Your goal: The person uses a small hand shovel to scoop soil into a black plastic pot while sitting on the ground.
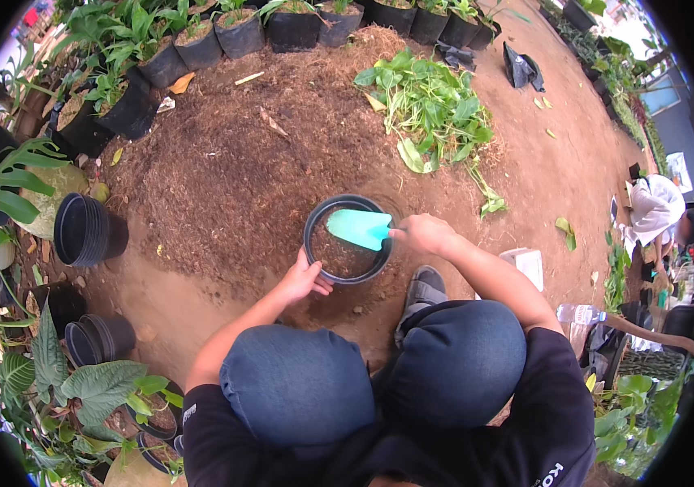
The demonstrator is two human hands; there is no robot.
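Observation:
A round black plastic plant pot [353,282] stands in front of my knees with brown soil [341,252] inside. My left hand [305,277] holds the pot by its near left wall, thumb near the rim. In my right hand [423,234] is the handle of a turquoise garden trowel [359,226], whose blade lies over the pot's opening and points left. The fingers hide most of the handle. Beyond the pot spreads a heap of loose brown soil mix [219,152]. A pile of uprooted green leafy plants [435,112] lies on the far right of the heap.
Stacked empty black pots [88,228] lie at the left, with more [100,339] nearer me. Black grow bags with plants [240,33] line the far edge. A plastic bottle [579,314] and a wooden handle [651,333] are at the right. Another person [657,207] bends over farther right.

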